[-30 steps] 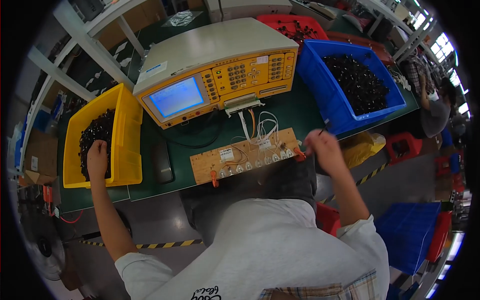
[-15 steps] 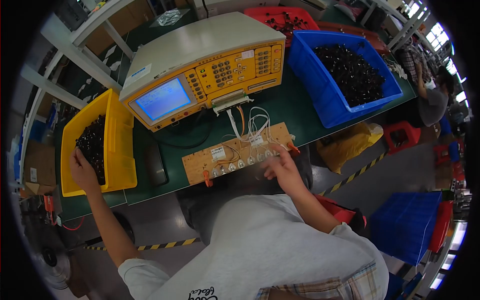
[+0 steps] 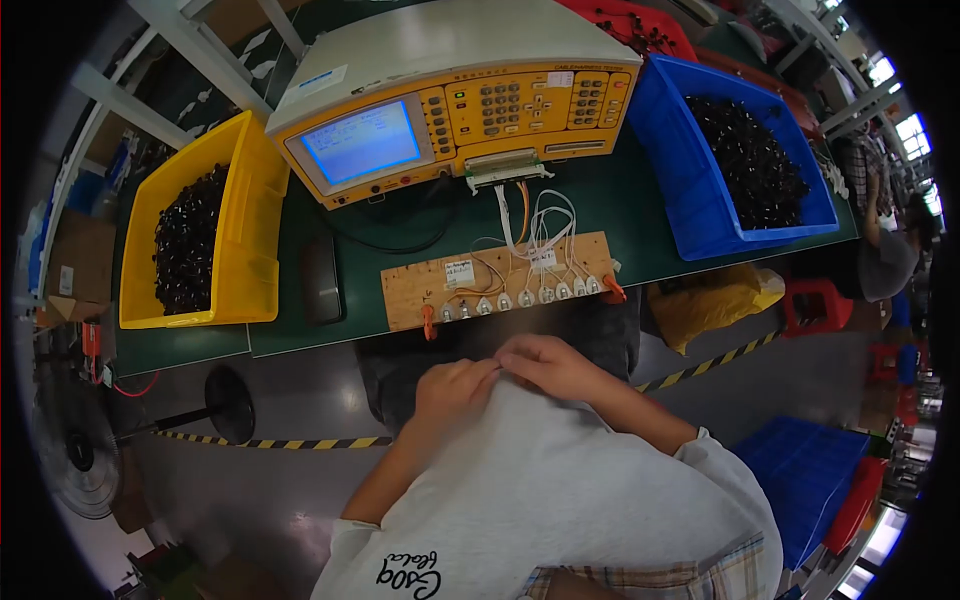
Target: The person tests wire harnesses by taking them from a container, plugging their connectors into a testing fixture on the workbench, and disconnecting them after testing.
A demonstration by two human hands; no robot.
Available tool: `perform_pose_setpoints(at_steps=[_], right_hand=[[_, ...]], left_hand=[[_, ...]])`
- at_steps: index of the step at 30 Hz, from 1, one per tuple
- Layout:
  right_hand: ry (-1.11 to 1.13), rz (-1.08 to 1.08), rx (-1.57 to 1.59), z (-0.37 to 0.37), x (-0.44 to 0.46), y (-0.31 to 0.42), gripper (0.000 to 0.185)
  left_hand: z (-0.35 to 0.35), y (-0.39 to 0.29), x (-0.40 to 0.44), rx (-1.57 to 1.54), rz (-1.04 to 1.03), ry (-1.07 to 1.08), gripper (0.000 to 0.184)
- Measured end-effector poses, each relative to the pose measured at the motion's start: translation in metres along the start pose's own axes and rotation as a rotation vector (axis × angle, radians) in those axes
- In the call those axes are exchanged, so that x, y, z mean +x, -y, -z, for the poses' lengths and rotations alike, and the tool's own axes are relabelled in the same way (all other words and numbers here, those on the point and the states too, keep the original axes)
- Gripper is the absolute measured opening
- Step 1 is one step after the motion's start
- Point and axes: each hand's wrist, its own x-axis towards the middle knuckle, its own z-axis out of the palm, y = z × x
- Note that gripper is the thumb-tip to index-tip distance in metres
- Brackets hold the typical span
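Observation:
In front of my shirt, below the edge of the bench, my two hands meet at the fingertips. My left hand [image 3: 455, 390] is closed in a pinch, slightly smeared by motion. My right hand [image 3: 545, 365] is pinched too, its fingertips against those of the left. A tiny dark bit shows between them, too small to name. Just beyond lies a wooden board [image 3: 405, 295] with a row of metal-and-white sockets [image 3: 527, 298], wired to a yellow cable harness tester [image 3: 470, 130] with a lit screen. Orange clips [image 3: 429, 322] sit at the board's ends.
A yellow bin [image 3: 250, 250] of small dark parts stands left, a blue bin [image 3: 675, 190] of similar parts right. A dark phone-like slab [image 3: 321, 280] lies beside the yellow bin. A red tray [image 3: 655, 30] is behind. A fan [image 3: 230, 405] stands lower left; another person [image 3: 885, 250] sits far right.
My left hand has left the yellow bin and come to my chest. My right hand has drawn back from the board to meet it. The view has shifted with my head.

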Motion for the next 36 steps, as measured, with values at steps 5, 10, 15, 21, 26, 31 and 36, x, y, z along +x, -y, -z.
perform_pose_setpoints(at_steps=[5,10,15,21,26,31,36], right_hand=[[-0.011,0.148,-0.456,-0.001,-0.005,-0.022,0.024],[0.021,-0.028,-0.236,-0.014,0.0,-0.024,0.028],[-0.155,-0.062,0.176,-0.008,0.007,-0.037,0.037],[-0.223,-0.212,0.377,-0.005,0.007,-0.036,0.028],[-0.281,-0.19,0.431,-0.004,0.01,-0.025,0.023],[-0.368,-0.116,0.489,-0.005,0.009,-0.022,0.02],[-0.374,-0.093,0.465,0.003,0.009,-0.025,0.022]], left_hand=[[0.001,0.005,-0.006,-0.26,0.397,0.014,0.012],[0.003,0.012,-0.009,-0.428,0.535,-0.068,0.013],[-0.004,0.002,-0.007,-0.511,0.579,0.018,0.012],[-0.008,-0.001,-0.009,-0.542,0.429,0.148,0.015],[-0.012,0.012,-0.017,-0.584,0.589,0.221,0.016],[-0.013,0.016,-0.025,-0.496,0.586,0.21,0.017],[-0.017,0.024,-0.032,-0.48,0.459,0.237,0.015]])
